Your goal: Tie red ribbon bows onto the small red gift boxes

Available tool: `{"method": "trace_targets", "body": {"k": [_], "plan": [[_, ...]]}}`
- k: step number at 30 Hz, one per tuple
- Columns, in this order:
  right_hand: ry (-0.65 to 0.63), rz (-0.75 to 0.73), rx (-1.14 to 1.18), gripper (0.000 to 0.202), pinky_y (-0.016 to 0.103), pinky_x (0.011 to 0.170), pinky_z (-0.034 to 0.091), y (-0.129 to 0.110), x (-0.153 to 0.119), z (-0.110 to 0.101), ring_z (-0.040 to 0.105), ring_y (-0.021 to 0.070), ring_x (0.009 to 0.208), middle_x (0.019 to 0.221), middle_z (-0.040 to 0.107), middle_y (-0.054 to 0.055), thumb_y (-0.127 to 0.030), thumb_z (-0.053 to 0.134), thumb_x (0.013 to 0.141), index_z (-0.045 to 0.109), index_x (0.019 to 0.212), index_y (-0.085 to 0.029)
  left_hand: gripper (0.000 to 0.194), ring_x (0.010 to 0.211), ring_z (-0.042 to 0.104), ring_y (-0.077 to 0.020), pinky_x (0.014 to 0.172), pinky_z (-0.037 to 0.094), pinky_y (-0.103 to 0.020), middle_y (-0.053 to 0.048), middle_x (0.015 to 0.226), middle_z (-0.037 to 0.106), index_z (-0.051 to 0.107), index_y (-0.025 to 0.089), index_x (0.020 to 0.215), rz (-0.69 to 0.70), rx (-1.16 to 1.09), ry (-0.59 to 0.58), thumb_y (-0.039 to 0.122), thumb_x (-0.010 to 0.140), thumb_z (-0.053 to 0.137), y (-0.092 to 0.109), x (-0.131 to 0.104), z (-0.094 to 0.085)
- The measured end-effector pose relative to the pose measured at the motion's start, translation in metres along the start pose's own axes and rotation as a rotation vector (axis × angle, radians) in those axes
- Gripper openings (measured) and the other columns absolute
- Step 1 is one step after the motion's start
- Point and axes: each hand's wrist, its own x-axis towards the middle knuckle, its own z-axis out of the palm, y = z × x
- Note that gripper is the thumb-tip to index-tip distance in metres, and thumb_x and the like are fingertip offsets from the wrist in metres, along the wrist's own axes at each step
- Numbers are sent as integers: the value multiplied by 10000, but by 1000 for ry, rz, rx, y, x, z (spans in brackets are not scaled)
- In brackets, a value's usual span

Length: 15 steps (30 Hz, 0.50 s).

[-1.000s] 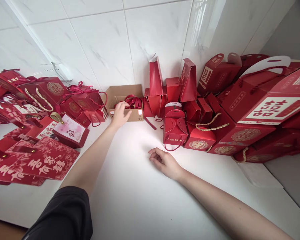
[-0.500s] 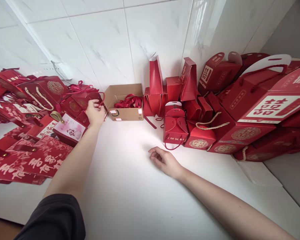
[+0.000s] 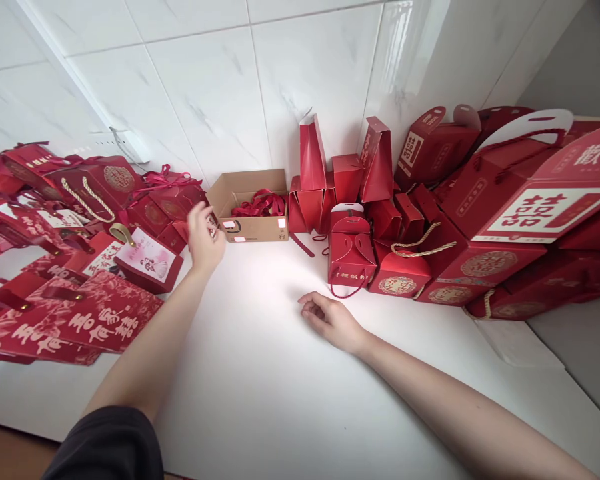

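Note:
My left hand (image 3: 206,239) hovers at the near left corner of an open cardboard box (image 3: 260,230), its fingers loosely curved, apart and a little blurred. I see nothing held in it. Just behind its fingers a small patch of a red box shows, mostly hidden. A tangle of dark red ribbon (image 3: 263,203) fills part of the cardboard box. My right hand (image 3: 333,323) rests on the white table (image 3: 260,373), relaxed and half curled around nothing. Closest to it stands a red gift box (image 3: 351,250) with a cord handle.
Flat red gift bags (image 3: 105,310) and a box with a pink card (image 3: 147,257) lie at the left, with ribboned boxes (image 3: 167,197) behind them. Upright red boxes (image 3: 313,157) stand against the tiled wall (image 3: 205,100). Large stacked gift boxes (image 3: 540,207) crowd the right side.
My left hand has moved right, away from the ribboned red boxes and beside the cardboard box. My right hand stays where it was. The view has shifted slightly.

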Motion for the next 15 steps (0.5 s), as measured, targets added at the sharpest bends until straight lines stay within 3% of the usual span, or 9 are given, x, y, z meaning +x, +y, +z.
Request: {"method": "trace_targets", "body": {"k": [5, 8, 12, 15], "plan": [[8, -5, -15, 232, 268, 713, 474, 2, 0, 1, 566, 131, 742, 925, 643, 24, -213, 507, 914, 566, 1139, -208, 583, 1313, 483, -265, 1100, 408, -420, -176, 1489, 397, 430, 180, 1372, -15, 37, -158, 282, 843, 653, 9, 2, 46], [8, -10, -19, 242, 267, 720, 475, 2, 1, 0, 569, 129, 744, 929, 644, 24, -202, 511, 906, 568, 1142, -204, 660, 1399, 380, -305, 1107, 402, -437, -201, 1508, 344, 407, 148, 1394, -15, 52, -168, 269, 803, 677, 6, 10, 62], [6, -15, -13, 248, 267, 731, 479, 1, 1, 0, 581, 134, 765, 928, 640, 26, -196, 517, 899, 577, 1140, -201, 650, 1369, 416, -310, 1078, 437, -438, -213, 1453, 394, 438, 123, 1356, -32, 64, -164, 254, 772, 693, 1, 16, 66], [6, -21, -10, 247, 267, 728, 482, 1, 1, -1, 580, 134, 761, 928, 639, 28, -199, 522, 896, 580, 1137, -201, 645, 1282, 510, -320, 991, 503, -440, -210, 1504, 346, 466, 143, 1344, -43, 74, -180, 242, 751, 701, 21, 16, 52]]}}
